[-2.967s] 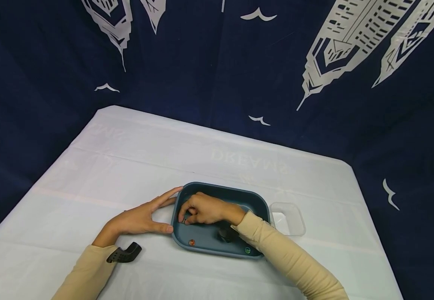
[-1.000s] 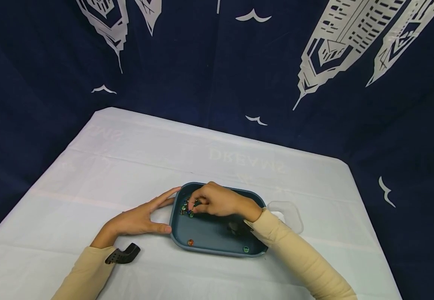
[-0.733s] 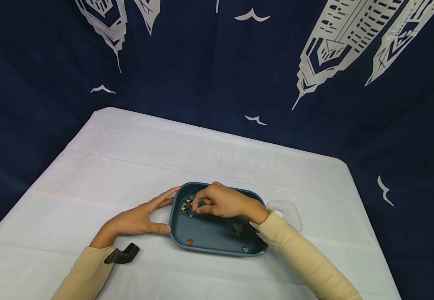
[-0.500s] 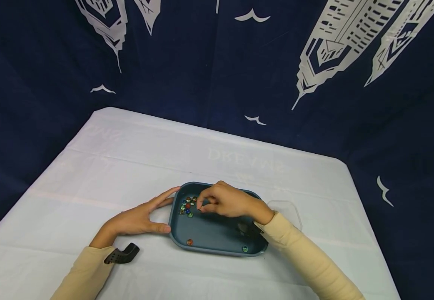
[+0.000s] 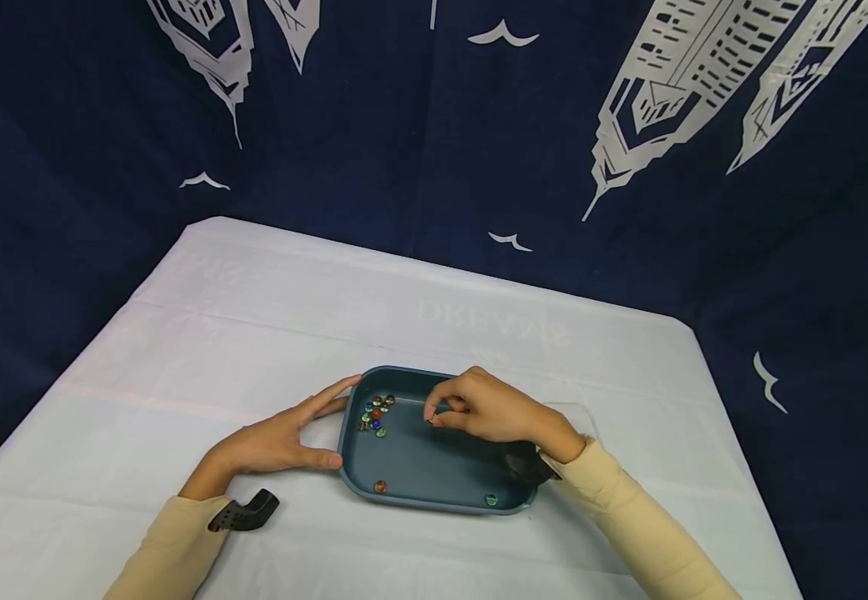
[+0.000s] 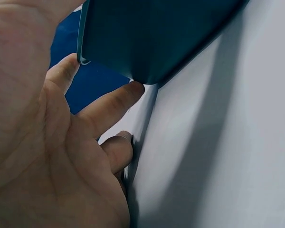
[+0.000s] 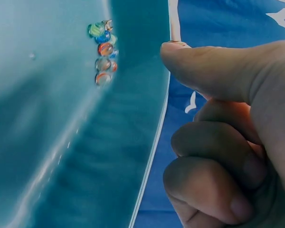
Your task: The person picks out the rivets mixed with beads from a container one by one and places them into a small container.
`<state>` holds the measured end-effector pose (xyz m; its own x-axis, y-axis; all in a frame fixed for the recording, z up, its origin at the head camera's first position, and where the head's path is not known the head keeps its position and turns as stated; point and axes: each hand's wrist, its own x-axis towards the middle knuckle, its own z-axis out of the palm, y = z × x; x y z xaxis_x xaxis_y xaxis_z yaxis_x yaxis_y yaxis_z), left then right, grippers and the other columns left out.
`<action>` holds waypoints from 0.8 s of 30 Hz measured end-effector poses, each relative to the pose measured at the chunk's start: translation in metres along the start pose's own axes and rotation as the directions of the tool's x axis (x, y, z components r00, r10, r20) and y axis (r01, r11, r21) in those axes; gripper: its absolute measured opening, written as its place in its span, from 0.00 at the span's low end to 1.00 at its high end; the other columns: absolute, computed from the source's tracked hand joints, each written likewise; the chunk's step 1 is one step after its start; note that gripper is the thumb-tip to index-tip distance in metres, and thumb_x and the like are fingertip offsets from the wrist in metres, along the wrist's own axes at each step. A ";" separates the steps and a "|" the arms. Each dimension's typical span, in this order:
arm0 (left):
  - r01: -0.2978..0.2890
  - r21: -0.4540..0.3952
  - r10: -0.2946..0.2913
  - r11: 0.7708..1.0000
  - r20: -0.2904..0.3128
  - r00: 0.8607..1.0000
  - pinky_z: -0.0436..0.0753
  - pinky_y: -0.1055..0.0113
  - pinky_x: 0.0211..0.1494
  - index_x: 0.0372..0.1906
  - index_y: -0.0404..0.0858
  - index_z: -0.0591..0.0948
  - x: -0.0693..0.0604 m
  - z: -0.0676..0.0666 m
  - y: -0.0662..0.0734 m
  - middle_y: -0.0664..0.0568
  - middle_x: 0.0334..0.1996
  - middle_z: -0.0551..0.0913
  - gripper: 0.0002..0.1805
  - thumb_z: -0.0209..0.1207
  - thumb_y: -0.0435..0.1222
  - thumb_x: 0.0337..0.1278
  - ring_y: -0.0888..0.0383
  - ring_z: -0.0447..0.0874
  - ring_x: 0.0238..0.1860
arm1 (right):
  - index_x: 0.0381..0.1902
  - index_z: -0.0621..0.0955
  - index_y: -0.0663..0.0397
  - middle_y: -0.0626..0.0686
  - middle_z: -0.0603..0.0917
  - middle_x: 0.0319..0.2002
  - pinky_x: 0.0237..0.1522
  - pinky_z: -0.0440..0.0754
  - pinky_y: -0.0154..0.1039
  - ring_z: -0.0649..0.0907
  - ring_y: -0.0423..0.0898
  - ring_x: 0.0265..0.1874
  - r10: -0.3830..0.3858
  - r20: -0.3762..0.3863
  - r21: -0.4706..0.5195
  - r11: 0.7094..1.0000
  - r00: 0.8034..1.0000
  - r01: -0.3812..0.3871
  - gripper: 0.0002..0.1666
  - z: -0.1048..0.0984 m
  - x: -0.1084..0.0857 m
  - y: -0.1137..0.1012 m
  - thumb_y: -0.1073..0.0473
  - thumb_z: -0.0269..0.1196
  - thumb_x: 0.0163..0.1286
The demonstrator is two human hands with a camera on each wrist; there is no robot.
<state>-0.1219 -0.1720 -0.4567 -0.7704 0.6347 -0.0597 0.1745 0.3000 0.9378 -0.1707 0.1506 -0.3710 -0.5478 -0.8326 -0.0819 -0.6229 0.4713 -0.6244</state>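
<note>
A blue-grey tray [image 5: 434,467] lies on the white-covered table. Spread fingers of my left hand [image 5: 276,437] touch its left wall, the thumb at the front; in the left wrist view they meet the tray's outside [image 6: 147,42]. My right hand [image 5: 490,408] is over the tray's middle, thumb and forefinger pinching a small brownish thing [image 5: 431,420], mostly hidden, its kind unclear. Several glass marbles [image 5: 376,414] cluster at the tray's left; the right wrist view shows these marbles [image 7: 104,50] with a small metallic-looking piece [image 7: 108,24]. An orange marble [image 5: 380,487] and a green marble [image 5: 491,500] lie apart near the front wall.
A clear plastic box [image 5: 587,414] stands right of the tray, partly hidden by the right forearm. Black straps with devices [image 5: 245,512] sit on the wrists. A dark blue printed cloth [image 5: 374,150] hangs behind the table.
My right hand has risen from the tray's left end and moved right with the small thing pinched, uncovering the marble cluster. My left hand has stayed at the tray's wall.
</note>
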 end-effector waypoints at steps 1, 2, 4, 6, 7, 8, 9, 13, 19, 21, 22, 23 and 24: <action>0.000 -0.003 0.000 1.000 -0.001 1.000 0.46 0.25 0.71 0.81 0.59 0.46 0.000 0.000 0.000 0.47 0.77 0.62 0.57 0.72 0.41 0.55 0.41 0.48 0.80 | 0.43 0.87 0.56 0.36 0.58 0.11 0.24 0.71 0.28 0.58 0.30 0.12 0.004 -0.003 0.002 1.000 1.000 -0.004 0.07 -0.001 -0.004 0.000 0.61 0.65 0.71; -0.001 -0.008 0.001 1.000 -0.001 1.000 0.46 0.25 0.71 0.81 0.59 0.46 -0.001 0.000 0.000 0.47 0.77 0.62 0.57 0.72 0.41 0.55 0.41 0.48 0.80 | 0.43 0.87 0.55 0.36 0.58 0.11 0.24 0.70 0.28 0.59 0.30 0.12 0.007 -0.007 0.004 1.000 1.000 -0.007 0.07 -0.001 -0.007 0.001 0.61 0.65 0.71; -0.004 -0.008 0.004 1.000 -0.001 1.000 0.46 0.25 0.71 0.81 0.60 0.46 -0.001 0.000 0.001 0.47 0.77 0.62 0.57 0.72 0.40 0.55 0.41 0.48 0.80 | 0.43 0.87 0.55 0.36 0.58 0.11 0.23 0.69 0.28 0.60 0.30 0.12 0.013 -0.016 0.010 1.000 1.000 -0.013 0.07 -0.003 -0.014 0.003 0.61 0.65 0.71; -0.005 -0.004 0.005 1.000 -0.001 1.000 0.46 0.25 0.71 0.81 0.61 0.46 -0.001 0.000 0.001 0.48 0.77 0.62 0.57 0.72 0.41 0.55 0.41 0.48 0.80 | 0.43 0.87 0.55 0.36 0.58 0.11 0.23 0.70 0.28 0.60 0.30 0.12 0.021 -0.025 0.016 1.000 0.999 -0.020 0.07 -0.004 -0.020 0.006 0.62 0.65 0.71; -0.005 -0.001 0.005 1.000 -0.002 1.000 0.46 0.25 0.71 0.80 0.62 0.46 -0.001 0.000 0.000 0.48 0.77 0.62 0.57 0.72 0.41 0.55 0.41 0.48 0.80 | 0.43 0.87 0.55 0.36 0.58 0.11 0.23 0.70 0.28 0.60 0.30 0.12 0.024 -0.031 0.018 1.000 0.999 -0.023 0.06 -0.004 -0.022 0.007 0.62 0.65 0.71; -0.005 0.002 0.005 1.000 -0.003 1.000 0.46 0.25 0.71 0.80 0.62 0.46 -0.001 0.000 0.000 0.48 0.77 0.62 0.57 0.72 0.41 0.55 0.41 0.48 0.80 | 0.43 0.87 0.55 0.36 0.58 0.11 0.24 0.71 0.28 0.60 0.30 0.12 0.027 -0.037 0.021 0.999 0.999 -0.026 0.06 -0.005 -0.025 0.009 0.62 0.65 0.71; -0.003 0.004 0.003 1.000 -0.004 1.000 0.47 0.25 0.71 0.80 0.62 0.46 -0.001 0.000 0.000 0.48 0.77 0.62 0.57 0.72 0.41 0.55 0.41 0.49 0.80 | 0.43 0.87 0.55 0.36 0.58 0.11 0.24 0.72 0.28 0.60 0.30 0.13 0.032 -0.042 0.027 0.999 0.999 -0.031 0.06 -0.006 -0.027 0.011 0.62 0.65 0.71; -0.002 0.003 0.002 1.000 -0.004 1.000 0.46 0.25 0.71 0.80 0.62 0.46 -0.001 0.000 0.000 0.48 0.77 0.62 0.57 0.72 0.41 0.55 0.41 0.49 0.80 | 0.43 0.87 0.55 0.36 0.58 0.11 0.26 0.73 0.29 0.59 0.30 0.13 0.058 -0.058 0.056 0.997 0.997 -0.055 0.06 -0.009 -0.036 0.017 0.62 0.65 0.71; -0.002 0.007 0.002 1.000 -0.001 1.000 0.47 0.25 0.71 0.80 0.62 0.46 -0.001 0.001 0.000 0.48 0.77 0.61 0.57 0.72 0.42 0.55 0.41 0.49 0.80 | 0.42 0.87 0.54 0.36 0.58 0.12 0.29 0.77 0.31 0.60 0.30 0.14 0.086 -0.084 0.080 0.994 0.993 -0.079 0.05 -0.015 -0.049 0.021 0.63 0.65 0.70; -0.001 0.009 0.001 1.000 -0.002 1.000 0.47 0.25 0.71 0.80 0.62 0.46 -0.001 0.001 0.000 0.48 0.77 0.61 0.57 0.72 0.42 0.55 0.42 0.50 0.80 | 0.42 0.86 0.53 0.36 0.58 0.12 0.30 0.78 0.31 0.62 0.31 0.14 0.097 -0.092 0.079 0.993 0.991 -0.090 0.05 -0.016 -0.053 0.023 0.62 0.66 0.70; 0.000 0.008 0.000 1.000 -0.003 1.000 0.47 0.25 0.71 0.80 0.62 0.46 -0.001 0.001 0.000 0.48 0.77 0.61 0.57 0.72 0.42 0.55 0.42 0.50 0.79 | 0.42 0.86 0.53 0.36 0.59 0.12 0.31 0.79 0.31 0.66 0.31 0.14 0.104 -0.094 0.079 0.992 0.990 -0.096 0.05 -0.017 -0.055 0.023 0.62 0.66 0.70; -0.001 0.009 0.001 1.000 -0.003 1.000 0.47 0.24 0.71 0.80 0.62 0.46 -0.001 0.000 0.000 0.48 0.77 0.61 0.57 0.72 0.42 0.55 0.41 0.50 0.79 | 0.43 0.86 0.54 0.36 0.59 0.12 0.33 0.81 0.32 0.70 0.32 0.15 0.112 -0.096 0.079 0.991 0.989 -0.105 0.06 -0.017 -0.057 0.024 0.62 0.66 0.70; -0.001 0.009 0.001 1.000 -0.004 1.000 0.47 0.25 0.71 0.81 0.62 0.46 -0.001 0.000 0.000 0.48 0.77 0.61 0.57 0.72 0.42 0.55 0.42 0.50 0.79 | 0.43 0.86 0.54 0.36 0.59 0.12 0.35 0.82 0.32 0.74 0.34 0.17 0.121 -0.098 0.082 0.990 0.988 -0.113 0.06 -0.018 -0.058 0.025 0.62 0.66 0.70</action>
<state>-0.1211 -0.1725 -0.4572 -0.7725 0.6324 -0.0576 0.1808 0.3059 0.9347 -0.1643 0.2163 -0.3680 -0.6713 -0.7368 -0.0807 -0.5085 0.5371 -0.6730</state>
